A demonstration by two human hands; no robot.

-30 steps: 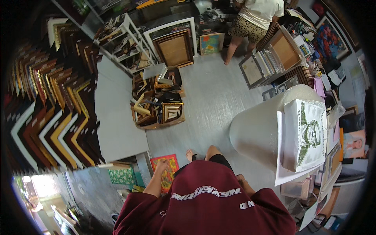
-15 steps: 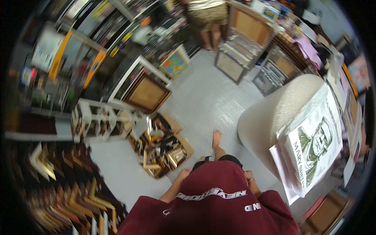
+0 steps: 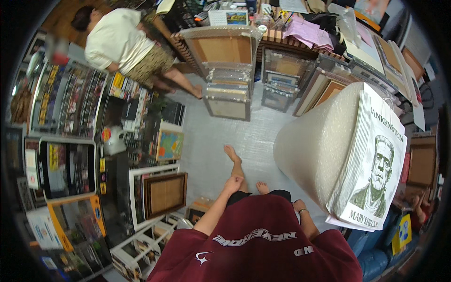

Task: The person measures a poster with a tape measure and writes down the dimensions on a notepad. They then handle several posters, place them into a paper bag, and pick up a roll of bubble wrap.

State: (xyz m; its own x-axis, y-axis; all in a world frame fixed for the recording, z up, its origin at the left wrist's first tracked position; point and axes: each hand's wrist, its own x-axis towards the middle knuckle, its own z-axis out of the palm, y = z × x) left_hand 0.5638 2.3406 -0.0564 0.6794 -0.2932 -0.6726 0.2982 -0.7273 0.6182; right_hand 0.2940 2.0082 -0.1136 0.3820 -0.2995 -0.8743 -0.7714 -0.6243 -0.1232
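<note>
My left hand (image 3: 233, 184) hangs in front of my left thigh, over the stepping leg. Its fingers look loosely curled, with nothing visible in them. Beside my right hip is my right hand (image 3: 299, 205), a dark band on its wrist; its fingers are mostly hidden. Nearest to that side stands a big upright roll of bubble wrap (image 3: 307, 141). A stack of white printed paper bags (image 3: 376, 164) with a green portrait rests against its top right. Neither hand touches the roll or the bags.
Bubble-wrapped frames (image 3: 228, 103) stand ahead on the grey floor (image 3: 202, 136), below a cluttered table (image 3: 277, 35). Wooden picture frames (image 3: 165, 195) lean at left, near a white rack (image 3: 141, 244) and glass showcases (image 3: 70, 98). Another person (image 3: 120, 47) stands at the far left.
My view has turned right, so the other person and the leaning frames shift left. My left hand has swung forward and my left foot is farther ahead. The box of frame pieces has mostly left view.
</note>
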